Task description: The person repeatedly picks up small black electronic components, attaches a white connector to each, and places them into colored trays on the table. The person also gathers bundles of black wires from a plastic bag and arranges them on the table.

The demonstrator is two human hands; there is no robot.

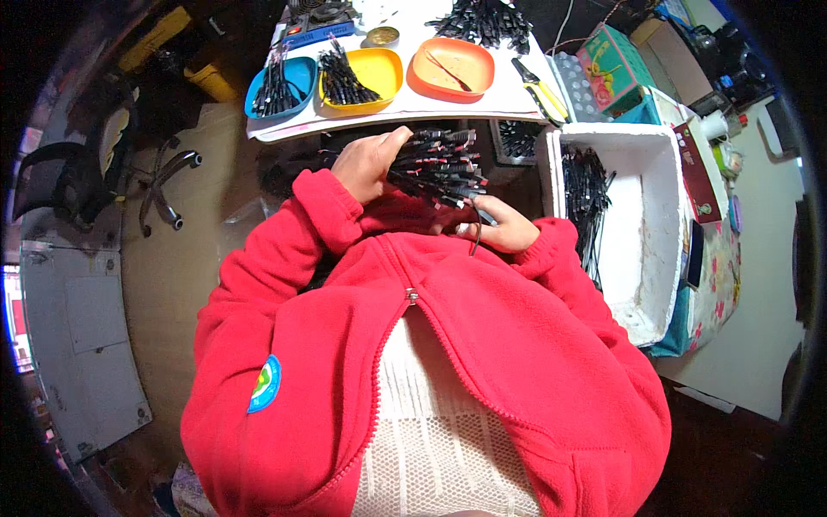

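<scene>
My left hand (369,165) is wrapped round a thick bundle of short black cables (438,164) in front of my chest. The cables' ends, some with pinkish or bare tips, fan out to the right. At the lower right of that bundle, my right hand (504,227) pinches a single black cable (476,239), whose thin end hangs below the fingers. Part of the right hand's grip is hidden. Both hands are held just off the near edge of a white table (405,119).
On the table stand a blue tray (251,105) and a yellow tray (394,71) with black cables, an orange tray (452,59) with one cable, and yellow-handled pliers (550,96). A white foam box (642,233) holding cables is at right. An office chair (164,185) stands left.
</scene>
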